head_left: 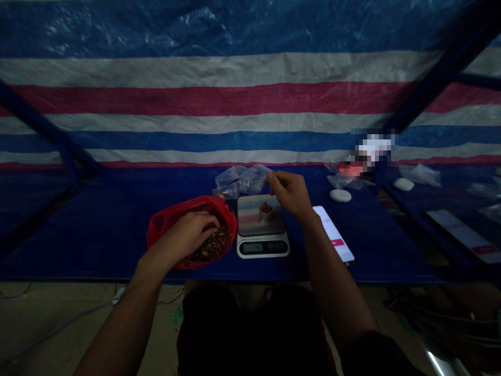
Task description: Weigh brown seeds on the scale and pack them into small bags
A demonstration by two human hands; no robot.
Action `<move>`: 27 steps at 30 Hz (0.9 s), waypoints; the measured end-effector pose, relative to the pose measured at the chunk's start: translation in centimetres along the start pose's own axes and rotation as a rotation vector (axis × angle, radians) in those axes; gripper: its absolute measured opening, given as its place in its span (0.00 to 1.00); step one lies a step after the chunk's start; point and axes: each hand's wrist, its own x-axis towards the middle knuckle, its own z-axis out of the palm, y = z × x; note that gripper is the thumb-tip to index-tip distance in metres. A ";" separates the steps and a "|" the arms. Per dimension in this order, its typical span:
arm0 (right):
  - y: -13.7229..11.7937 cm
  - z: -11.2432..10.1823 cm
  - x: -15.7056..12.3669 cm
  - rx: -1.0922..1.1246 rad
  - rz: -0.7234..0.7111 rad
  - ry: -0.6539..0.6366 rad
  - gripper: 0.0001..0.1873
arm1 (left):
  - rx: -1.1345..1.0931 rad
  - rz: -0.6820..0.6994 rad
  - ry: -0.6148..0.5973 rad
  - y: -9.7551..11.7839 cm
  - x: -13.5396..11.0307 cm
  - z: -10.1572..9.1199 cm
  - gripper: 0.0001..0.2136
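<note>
My left hand reaches into a red plastic bag full of small brown pieces, with its fingers curled down among them. A small digital scale stands right of the bag, carrying a little cup that holds some of the brown pieces. My right hand hovers just above and behind the cup, fingertips pinched together; what they hold, if anything, is too small to see.
Empty clear plastic bags lie behind the scale. A phone with a lit white screen lies right of the scale. Two white oval objects sit further right on the blue table. A striped tarp hangs behind.
</note>
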 end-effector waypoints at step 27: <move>0.1 -0.3 0.0 -0.027 -0.005 0.010 0.24 | -0.272 0.170 0.124 4.3 2.3 -3.5 0.08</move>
